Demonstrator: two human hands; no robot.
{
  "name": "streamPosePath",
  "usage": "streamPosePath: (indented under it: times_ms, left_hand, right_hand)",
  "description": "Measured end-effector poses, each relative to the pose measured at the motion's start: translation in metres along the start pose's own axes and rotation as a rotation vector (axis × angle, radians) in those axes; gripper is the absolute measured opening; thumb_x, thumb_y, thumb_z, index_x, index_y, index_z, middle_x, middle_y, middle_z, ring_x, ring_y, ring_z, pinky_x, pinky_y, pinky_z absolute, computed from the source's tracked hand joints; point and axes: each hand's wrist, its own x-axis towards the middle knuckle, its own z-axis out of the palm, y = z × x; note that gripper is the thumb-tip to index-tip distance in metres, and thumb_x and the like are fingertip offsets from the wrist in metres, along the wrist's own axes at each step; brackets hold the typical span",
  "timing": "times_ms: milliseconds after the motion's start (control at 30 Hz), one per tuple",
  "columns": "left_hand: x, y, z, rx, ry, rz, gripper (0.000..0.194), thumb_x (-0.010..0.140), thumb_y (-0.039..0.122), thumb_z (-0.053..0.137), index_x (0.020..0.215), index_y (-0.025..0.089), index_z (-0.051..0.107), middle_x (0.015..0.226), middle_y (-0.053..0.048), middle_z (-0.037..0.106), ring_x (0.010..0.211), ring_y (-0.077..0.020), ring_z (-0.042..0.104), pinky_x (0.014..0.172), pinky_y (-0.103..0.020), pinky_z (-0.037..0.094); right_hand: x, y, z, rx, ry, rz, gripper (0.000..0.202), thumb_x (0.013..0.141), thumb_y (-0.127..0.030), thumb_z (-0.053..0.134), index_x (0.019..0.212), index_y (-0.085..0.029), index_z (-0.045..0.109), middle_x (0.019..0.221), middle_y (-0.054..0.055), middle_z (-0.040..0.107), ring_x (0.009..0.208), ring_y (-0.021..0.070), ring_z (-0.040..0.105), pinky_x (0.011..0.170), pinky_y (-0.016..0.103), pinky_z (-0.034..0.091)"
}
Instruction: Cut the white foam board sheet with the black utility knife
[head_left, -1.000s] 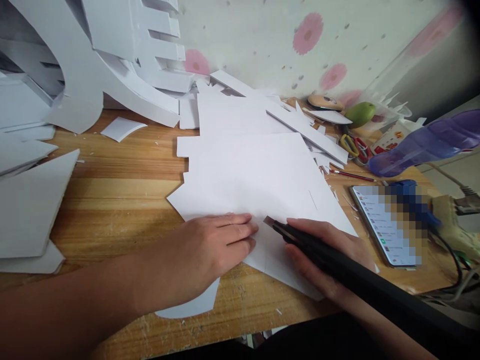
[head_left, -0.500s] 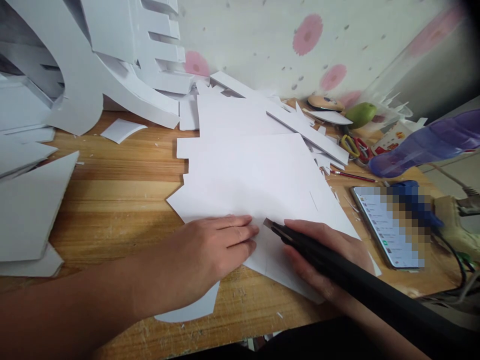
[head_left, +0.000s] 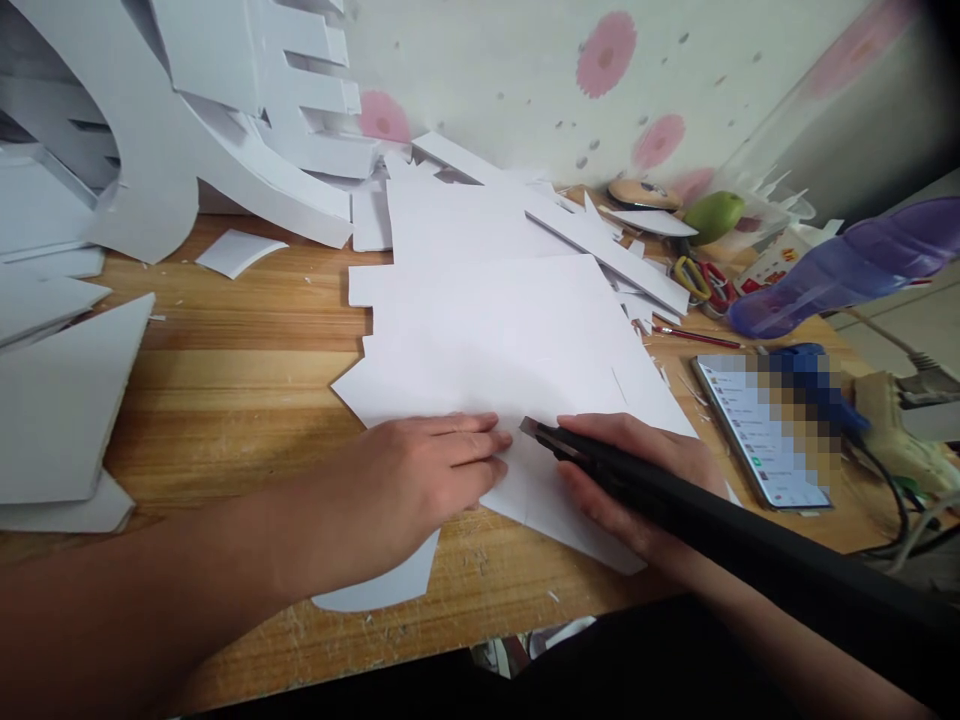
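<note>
A large white foam board (head_left: pixel 480 320) with notched left edges lies on the wooden table. My left hand (head_left: pixel 435 465) rests flat on its near part, fingers stretched out and pointing right. In my right hand (head_left: pixel 637 450) is a black utility knife (head_left: pixel 645 490), its long handle running back toward the lower right corner. The knife's short blade tip is at the board's surface, a little right of my left fingertips. Faint lines mark the board near the blade. Below my left hand a curved white piece (head_left: pixel 390 588) sticks out from under the board.
White cut structures (head_left: pixel 247 90) stand at the back left, with loose sheets (head_left: pixel 52 410) below them. Offcut strips (head_left: pixel 607 255) pile up behind the board. To the right are a phone (head_left: pixel 750 430), scissors (head_left: pixel 705 285), a pencil (head_left: pixel 697 337), a purple bottle (head_left: pixel 825 275) and a green fruit (head_left: pixel 712 217).
The whole view has shifted slightly, so everything sits a little higher in the picture. Both hands and the knife keep nearly the same places on the board.
</note>
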Motion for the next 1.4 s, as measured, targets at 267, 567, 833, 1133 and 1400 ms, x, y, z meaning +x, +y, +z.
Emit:
streamPosePath:
  times_ms: [267,567,833,1133,1400]
  left_hand:
    - [0.002,0.000,0.001,-0.050,0.006,-0.035,0.025,0.097,0.012,0.048,0.116,0.011,0.064,0.131,-0.010,0.063,0.127,-0.0232,0.055,0.110,-0.037,0.046]
    - [0.003,0.001,-0.001,-0.054,-0.017,-0.045,0.027,0.097,0.012,0.047,0.118,0.012,0.065,0.133,-0.010,0.063,0.128,-0.0233,0.054,0.111,-0.038,0.044]
    - [0.002,0.002,-0.001,-0.043,0.006,-0.046,0.027,0.099,0.018,0.045,0.112,0.011,0.068,0.129,-0.010,0.065,0.125,-0.0231,0.057,0.109,-0.037,0.047]
    - [0.005,0.003,-0.003,-0.005,0.009,-0.037,0.027,0.099,0.019,0.045,0.108,0.012,0.069,0.128,-0.010,0.066,0.123,-0.0217,0.059,0.108,-0.036,0.047]
    - [0.003,0.002,-0.004,0.046,0.005,-0.047,0.025,0.098,0.019,0.046,0.109,0.017,0.069,0.129,-0.006,0.065,0.124,-0.0180,0.058,0.107,-0.031,0.046]
  right_hand:
    - [-0.004,-0.003,-0.002,-0.019,-0.016,-0.004,0.024,0.087,-0.021,0.062,0.111,-0.023,0.060,0.088,0.001,0.074,0.069,0.0121,0.070,0.061,0.021,0.055]
    - [-0.013,0.000,-0.003,-0.006,-0.004,-0.048,0.030,0.086,-0.019,0.065,0.115,-0.024,0.059,0.090,-0.001,0.074,0.071,0.0106,0.070,0.064,0.019,0.054]
    - [-0.022,-0.003,-0.009,-0.001,-0.019,-0.048,0.027,0.086,-0.017,0.063,0.113,-0.022,0.059,0.086,0.001,0.074,0.070,0.0118,0.070,0.064,0.020,0.055]
    - [-0.031,-0.007,-0.017,-0.007,-0.048,-0.086,0.025,0.087,-0.016,0.060,0.111,-0.020,0.059,0.085,0.004,0.074,0.069,0.0165,0.072,0.057,0.025,0.054]
    - [-0.047,-0.007,-0.023,-0.019,-0.060,-0.067,0.026,0.086,-0.017,0.061,0.112,-0.022,0.058,0.087,0.004,0.074,0.070,0.0171,0.072,0.059,0.025,0.055]
